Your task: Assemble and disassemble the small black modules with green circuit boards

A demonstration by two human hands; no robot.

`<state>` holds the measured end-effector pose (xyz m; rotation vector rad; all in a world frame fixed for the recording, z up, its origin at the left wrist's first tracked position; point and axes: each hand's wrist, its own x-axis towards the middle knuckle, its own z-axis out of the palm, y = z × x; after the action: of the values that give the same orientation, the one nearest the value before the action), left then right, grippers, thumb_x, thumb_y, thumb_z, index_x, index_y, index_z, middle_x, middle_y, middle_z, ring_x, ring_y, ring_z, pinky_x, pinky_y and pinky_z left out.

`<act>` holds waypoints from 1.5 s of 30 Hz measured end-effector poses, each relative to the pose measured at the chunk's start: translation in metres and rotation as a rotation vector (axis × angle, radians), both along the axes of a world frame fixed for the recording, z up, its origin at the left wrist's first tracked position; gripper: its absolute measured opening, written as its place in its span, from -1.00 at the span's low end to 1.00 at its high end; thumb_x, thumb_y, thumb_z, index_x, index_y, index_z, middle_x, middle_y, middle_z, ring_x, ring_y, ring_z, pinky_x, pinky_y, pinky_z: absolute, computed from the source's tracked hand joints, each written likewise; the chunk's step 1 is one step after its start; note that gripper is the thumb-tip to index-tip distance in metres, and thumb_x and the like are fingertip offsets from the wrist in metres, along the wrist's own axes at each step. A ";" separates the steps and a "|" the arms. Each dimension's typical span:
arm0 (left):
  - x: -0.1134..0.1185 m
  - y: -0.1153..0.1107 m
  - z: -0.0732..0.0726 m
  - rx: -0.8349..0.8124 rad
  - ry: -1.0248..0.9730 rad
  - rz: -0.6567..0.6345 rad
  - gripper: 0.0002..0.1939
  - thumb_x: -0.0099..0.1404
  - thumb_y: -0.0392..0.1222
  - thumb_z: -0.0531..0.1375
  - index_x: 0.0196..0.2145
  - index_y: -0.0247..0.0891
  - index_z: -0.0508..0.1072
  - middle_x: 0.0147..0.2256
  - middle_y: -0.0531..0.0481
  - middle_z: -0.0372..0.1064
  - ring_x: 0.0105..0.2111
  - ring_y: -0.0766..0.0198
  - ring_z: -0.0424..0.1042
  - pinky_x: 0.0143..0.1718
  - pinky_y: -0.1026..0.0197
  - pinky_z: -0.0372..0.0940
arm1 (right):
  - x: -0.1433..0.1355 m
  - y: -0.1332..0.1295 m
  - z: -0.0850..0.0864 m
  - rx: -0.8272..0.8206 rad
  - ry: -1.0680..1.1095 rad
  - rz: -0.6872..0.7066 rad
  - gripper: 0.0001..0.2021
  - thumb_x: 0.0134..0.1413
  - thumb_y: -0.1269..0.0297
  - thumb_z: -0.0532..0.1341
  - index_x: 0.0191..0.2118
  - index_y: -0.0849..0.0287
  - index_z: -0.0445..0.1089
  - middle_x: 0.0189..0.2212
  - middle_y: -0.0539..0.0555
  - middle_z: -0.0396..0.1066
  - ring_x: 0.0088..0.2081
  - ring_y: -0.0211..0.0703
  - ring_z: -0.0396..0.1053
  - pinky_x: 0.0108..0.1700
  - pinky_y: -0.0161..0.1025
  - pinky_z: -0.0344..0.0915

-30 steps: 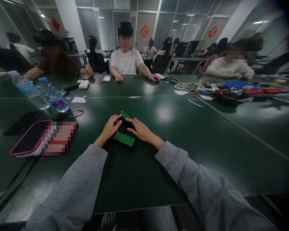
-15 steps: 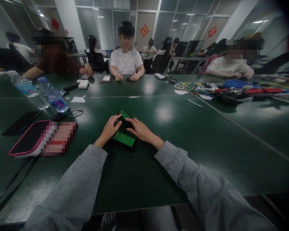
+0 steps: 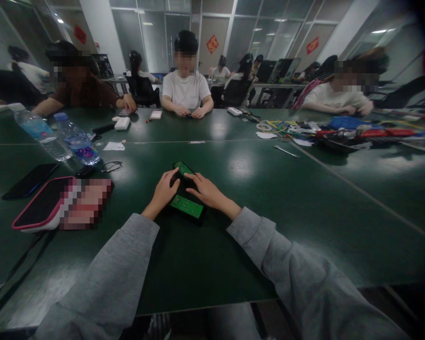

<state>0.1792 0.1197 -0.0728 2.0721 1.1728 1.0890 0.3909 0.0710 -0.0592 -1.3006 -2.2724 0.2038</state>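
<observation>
Two green circuit boards in black frames lie on the dark green table (image 3: 326, 226). The far board (image 3: 183, 167) is between my fingertips, tilted a little. My left hand (image 3: 163, 191) has its index finger at that board's left side, with the thumb pointing at the gap between the boards. At the same board's right end are the fingers of my right hand (image 3: 208, 192), its thumb apart from them. The near board (image 3: 187, 206) lies just below my hands, close to the left thumb and right wrist, with nothing gripping it.
On the left are two water bottles (image 3: 78, 141), a black phone (image 3: 30, 181) and a pink-edged device (image 3: 44, 203). A wrench (image 3: 286, 151) and a heap of cables (image 3: 357, 130) lie at the right. People sit across the table, one person (image 3: 186, 89) directly opposite.
The near board has shifted slightly to the right. My left hand has moved a little to the right at its thumb and wrist; my right hand has hardly moved.
</observation>
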 end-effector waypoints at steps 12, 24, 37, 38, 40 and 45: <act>-0.001 0.000 0.001 -0.009 0.018 -0.007 -0.48 0.39 -0.17 0.12 0.28 -0.20 0.30 0.18 -0.25 0.28 0.03 0.05 0.43 0.14 -0.14 0.32 | 0.000 0.000 0.000 0.006 0.000 0.004 -0.45 0.39 -0.02 0.06 0.36 0.07 0.04 0.08 0.22 0.27 0.02 0.07 0.38 0.05 0.09 0.39; -0.001 0.001 -0.001 0.008 -0.019 -0.014 -0.49 0.36 -0.21 0.14 0.26 -0.15 0.33 0.14 -0.21 0.32 0.02 0.08 0.44 0.13 -0.11 0.33 | -0.002 -0.002 0.003 0.010 0.013 0.009 -0.45 0.39 -0.01 0.06 0.36 0.07 0.05 0.07 0.22 0.27 0.01 0.06 0.38 0.06 0.09 0.39; -0.001 0.000 0.002 -0.003 -0.004 -0.018 -0.49 0.37 -0.21 0.13 0.27 -0.17 0.31 0.15 -0.22 0.31 -0.02 0.08 0.44 0.13 -0.13 0.33 | -0.001 0.001 0.000 0.024 0.004 0.010 -0.45 0.40 0.01 0.06 0.37 0.07 0.03 0.08 0.23 0.27 0.02 0.08 0.38 0.07 0.11 0.38; -0.001 0.000 0.002 -0.004 -0.002 -0.019 -0.49 0.37 -0.21 0.13 0.27 -0.17 0.31 0.14 -0.22 0.31 -0.02 0.08 0.44 0.13 -0.13 0.33 | -0.001 0.001 0.000 0.022 0.005 0.009 -0.45 0.40 0.01 0.06 0.37 0.07 0.03 0.09 0.23 0.27 0.03 0.08 0.37 0.07 0.11 0.38; -0.002 0.000 0.002 -0.005 0.001 -0.019 -0.49 0.38 -0.21 0.12 0.27 -0.17 0.31 0.14 -0.22 0.31 -0.02 0.08 0.43 0.12 -0.13 0.33 | -0.001 0.000 0.000 0.020 0.007 0.009 -0.45 0.40 0.01 0.06 0.37 0.07 0.03 0.09 0.23 0.27 0.03 0.08 0.37 0.06 0.11 0.38; -0.002 0.001 0.001 0.000 0.007 -0.018 -0.49 0.38 -0.21 0.13 0.27 -0.21 0.30 0.17 -0.25 0.29 0.01 0.06 0.43 0.12 -0.13 0.33 | 0.000 0.000 0.001 0.025 -0.028 0.000 -0.45 0.40 0.01 0.06 0.37 0.10 0.05 0.10 0.24 0.28 0.02 0.08 0.38 0.03 0.06 0.39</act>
<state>0.1769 0.1206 -0.0723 2.0842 1.1554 1.0746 0.3905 0.0714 -0.0586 -1.2985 -2.2913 0.1576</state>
